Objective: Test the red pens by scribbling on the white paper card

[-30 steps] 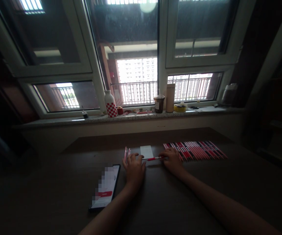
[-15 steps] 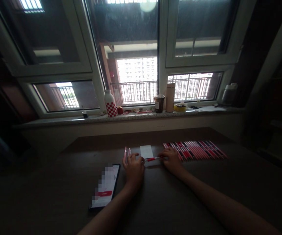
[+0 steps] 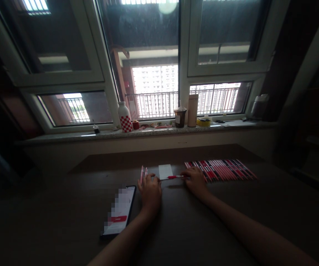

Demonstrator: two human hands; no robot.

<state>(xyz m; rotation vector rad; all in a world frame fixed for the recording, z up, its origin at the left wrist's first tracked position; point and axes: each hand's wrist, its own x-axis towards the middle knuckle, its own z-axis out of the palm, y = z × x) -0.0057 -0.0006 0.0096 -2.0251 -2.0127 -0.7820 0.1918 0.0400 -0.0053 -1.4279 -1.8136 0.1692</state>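
A red pen (image 3: 172, 177) lies level between my hands, just above the table. My right hand (image 3: 195, 181) pinches its right end, near the row of pens. At the pen's left end, my left hand (image 3: 150, 190) has its fingers closed around the thin tip, though the fingertips are partly hidden. Under and behind the pen is a small white paper (image 3: 165, 171). A couple of pink pens (image 3: 142, 173) stand out just beyond my left fingers. To the right, several pink, red and black pens (image 3: 220, 170) lie side by side in a slanted row.
A phone (image 3: 119, 212) with a lit screen lies left of my left forearm on the dark table (image 3: 192, 229). Along the windowsill stand a checkered bottle (image 3: 125, 118), a drink cup (image 3: 179, 117), a tall tan flask (image 3: 192, 111) and yellow tape (image 3: 203, 122).
The red pen has moved slightly up and to the right, now overlapping the paper's lower edge. My left hand has shifted slightly left; my right hand is nearly where it was.
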